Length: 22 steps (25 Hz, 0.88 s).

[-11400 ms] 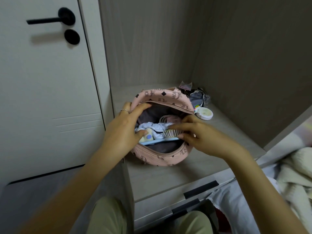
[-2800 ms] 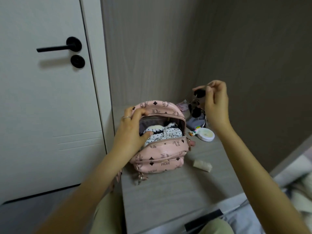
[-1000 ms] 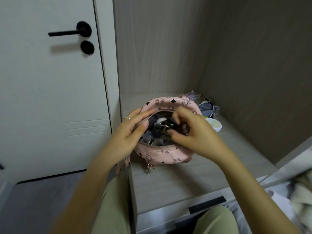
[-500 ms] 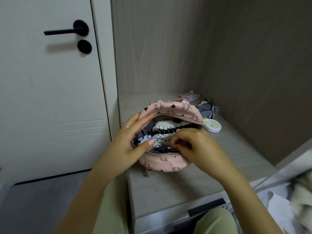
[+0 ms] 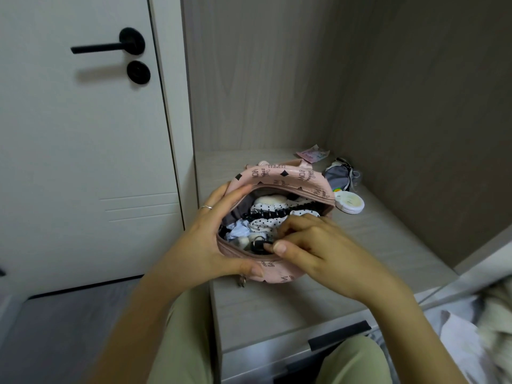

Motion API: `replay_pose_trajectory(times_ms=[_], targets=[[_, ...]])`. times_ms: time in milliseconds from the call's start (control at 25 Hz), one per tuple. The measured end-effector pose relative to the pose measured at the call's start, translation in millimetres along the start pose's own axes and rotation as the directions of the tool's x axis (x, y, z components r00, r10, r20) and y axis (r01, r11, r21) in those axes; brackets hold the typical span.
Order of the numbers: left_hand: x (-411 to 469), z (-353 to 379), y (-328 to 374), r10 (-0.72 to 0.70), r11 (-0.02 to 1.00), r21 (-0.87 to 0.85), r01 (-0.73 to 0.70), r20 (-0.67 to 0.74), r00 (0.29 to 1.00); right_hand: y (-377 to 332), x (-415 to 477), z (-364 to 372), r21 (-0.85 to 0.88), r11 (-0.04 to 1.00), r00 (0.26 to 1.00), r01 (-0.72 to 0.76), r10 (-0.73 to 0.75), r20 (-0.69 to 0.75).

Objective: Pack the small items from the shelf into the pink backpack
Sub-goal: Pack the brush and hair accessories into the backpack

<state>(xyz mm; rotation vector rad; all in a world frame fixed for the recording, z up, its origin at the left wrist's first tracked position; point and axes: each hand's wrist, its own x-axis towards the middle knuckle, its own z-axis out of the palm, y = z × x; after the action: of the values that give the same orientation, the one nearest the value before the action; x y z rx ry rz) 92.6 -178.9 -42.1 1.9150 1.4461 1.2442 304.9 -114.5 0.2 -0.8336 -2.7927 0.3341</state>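
My left hand (image 5: 205, 245) grips the pink backpack (image 5: 288, 176); my right hand (image 5: 313, 250), raised earlier, pinches a dark item (image 5: 256, 246) inside it.

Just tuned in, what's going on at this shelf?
A person is packing the pink backpack on the shelf. The left hand holds its opening wide while the right hand pinches a small black item just inside the front rim. A round white case, grey pouch and pink packet lie unpacked beside it.
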Motion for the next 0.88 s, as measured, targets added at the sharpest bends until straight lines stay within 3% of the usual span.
replay_pose_trajectory(times_ms=[120,280,360,400,480,560,600,640,680,720,800,880], targets=[[1,2,1,0.013,0.999,0.052,-0.013,0.009,1.0,3,3,2,0.115,0.99,0.994,0.083,-0.074,-0.08],[4,6,2,0.033,0.999,0.008,-0.033,-0.003,0.999,14,6,1,0.167,0.977,0.991,0.132,-0.129,-0.028],[5,8,2,0.02,0.999,-0.044,-0.021,-0.012,1.0,21,6,3,0.382,0.909,0.984,0.166,-0.127,-0.126],[6,9,1,0.01,0.998,-0.055,-0.011,-0.019,1.0,26,5,4,0.528,0.829,0.968,0.185,-0.061,-0.244],[7,10,1,-0.006,0.999,-0.048,0.005,-0.03,1.0,46,8,10,0.7,0.673,0.832,0.24,0.228,-0.505],[9,13,-1,-0.014,0.999,-0.032,0.013,-0.037,0.999,80,13,17,0.778,0.581,0.581,0.242,0.555,-0.595],[10,15,-2,-0.014,1.0,-0.013,0.013,-0.039,0.999,101,18,21,0.799,0.571,0.476,0.19,0.658,-0.584],[11,17,-3,-0.008,1.0,0.022,0.009,-0.044,0.999,126,26,25,0.814,0.573,0.42,0.094,0.719,-0.554],[13,18,-5,-0.005,0.998,0.069,0.008,-0.049,0.999,150,35,28,0.822,0.567,0.418,-0.06,0.762,-0.495],[14,19,-6,-0.01,0.993,0.115,0.016,-0.053,0.999,172,45,33,0.802,0.545,0.463,-0.246,0.793,-0.396],[15,20,-10,-0.03,0.986,0.164,0.038,-0.05,0.998,209,67,40,0.608,0.525,0.48,-0.596,0.839,-0.255],[15,20,-13,-0.046,0.986,0.156,0.052,-0.042,0.998,230,86,41,0.424,0.513,0.451,-0.747,0.859,-0.244]])
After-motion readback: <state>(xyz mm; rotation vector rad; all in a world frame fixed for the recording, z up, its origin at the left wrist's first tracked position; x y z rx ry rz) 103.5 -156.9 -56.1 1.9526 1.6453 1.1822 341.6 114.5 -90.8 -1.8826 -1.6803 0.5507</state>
